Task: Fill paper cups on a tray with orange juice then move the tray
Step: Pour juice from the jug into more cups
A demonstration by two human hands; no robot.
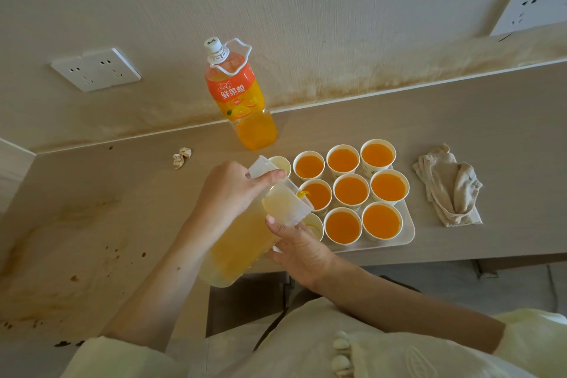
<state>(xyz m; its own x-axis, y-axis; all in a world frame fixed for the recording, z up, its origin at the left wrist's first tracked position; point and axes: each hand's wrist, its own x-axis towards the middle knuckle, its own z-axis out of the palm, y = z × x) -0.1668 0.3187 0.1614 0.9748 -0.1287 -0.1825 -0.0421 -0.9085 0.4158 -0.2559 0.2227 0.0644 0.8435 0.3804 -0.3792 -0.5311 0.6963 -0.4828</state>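
Pouring juice (235, 250), left hand (228, 192) and right hand (299, 250) grip pitcher (283, 204).

Wall (306, 9): beige, fine-textured covering, with a band of brownish staining along its foot where it meets the counter; it carries two white fittings, a left socket plate (95, 69) and a right socket plate (534, 14). Counter (460, 132): pale wood-grain surface running along the wall, its left part blotched with orange-brown stains and dark specks. Floor (527, 294): grey, seen below the counter's front edge; light soft and even.
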